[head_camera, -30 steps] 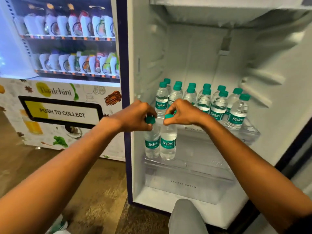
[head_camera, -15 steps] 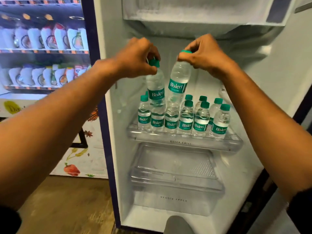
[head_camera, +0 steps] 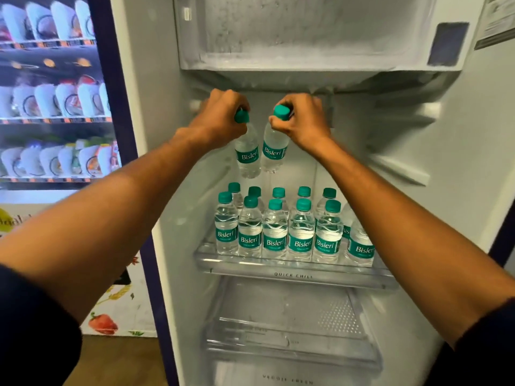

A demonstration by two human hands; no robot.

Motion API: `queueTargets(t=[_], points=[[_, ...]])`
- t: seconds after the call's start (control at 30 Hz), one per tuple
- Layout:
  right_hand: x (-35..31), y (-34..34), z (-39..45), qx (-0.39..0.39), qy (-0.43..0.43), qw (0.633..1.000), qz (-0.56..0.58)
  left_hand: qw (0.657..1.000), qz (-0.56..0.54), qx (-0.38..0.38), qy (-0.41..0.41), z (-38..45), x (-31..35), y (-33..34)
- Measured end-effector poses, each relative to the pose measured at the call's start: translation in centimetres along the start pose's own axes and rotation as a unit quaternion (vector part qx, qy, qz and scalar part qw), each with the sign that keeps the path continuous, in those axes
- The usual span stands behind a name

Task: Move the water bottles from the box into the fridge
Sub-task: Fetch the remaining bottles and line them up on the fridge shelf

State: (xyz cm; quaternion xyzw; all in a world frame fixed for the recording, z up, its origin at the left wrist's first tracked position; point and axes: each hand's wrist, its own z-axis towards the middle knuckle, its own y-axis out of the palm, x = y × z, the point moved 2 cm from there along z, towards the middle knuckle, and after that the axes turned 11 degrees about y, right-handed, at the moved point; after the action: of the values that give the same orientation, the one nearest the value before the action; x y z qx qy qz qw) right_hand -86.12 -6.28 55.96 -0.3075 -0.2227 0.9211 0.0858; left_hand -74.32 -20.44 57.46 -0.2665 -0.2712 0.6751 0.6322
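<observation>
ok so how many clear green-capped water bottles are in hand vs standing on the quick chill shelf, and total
clear plastic green-capped bottles held, by left hand and right hand: 2
bottles standing on clear plastic shelf: 12, two partly behind the right forearm
total: 14

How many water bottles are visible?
14: one bottle in the left hand, one in the right hand, twelve on the fridge shelf in two rows; the right arm may hide more.
</observation>
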Motion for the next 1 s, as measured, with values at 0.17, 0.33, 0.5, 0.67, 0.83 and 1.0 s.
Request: queueTargets(t=[0.17,0.33,0.5,0.67,0.83,1.0], points=[[2.4,3.8,0.8,-0.034,0.022,0.999,-0.018,0.999,-0.003,-0.007,-0.036,0.9,-1.0,3.1],[4.7,6.7,0.7,-0.104,0.107,0.989,-0.013,0.999,0.009,-0.040,-0.034,0.5,-2.5,6.7],[5.5,8.0,-0.1,-0.191,0.189,0.963,0.016,0.996,0.008,-0.080,-0.033,-0.2,-3.7,9.0],[5.9,9.6,-1.6,-0.258,0.215,0.942,0.010,0.990,0.001,-0.138,-0.012,-0.6,-3.8,10.6],[6.9,10.9,-2.4,-0.290,0.219,0.931,-0.029,0.981,0.002,-0.192,0.004,-1.0,-4.1,11.7],[7.5,12.1,-2.8,-0.314,0.209,0.923,-0.077,0.975,0.020,-0.223,0.003,-1.3,-4.5,12.5]])
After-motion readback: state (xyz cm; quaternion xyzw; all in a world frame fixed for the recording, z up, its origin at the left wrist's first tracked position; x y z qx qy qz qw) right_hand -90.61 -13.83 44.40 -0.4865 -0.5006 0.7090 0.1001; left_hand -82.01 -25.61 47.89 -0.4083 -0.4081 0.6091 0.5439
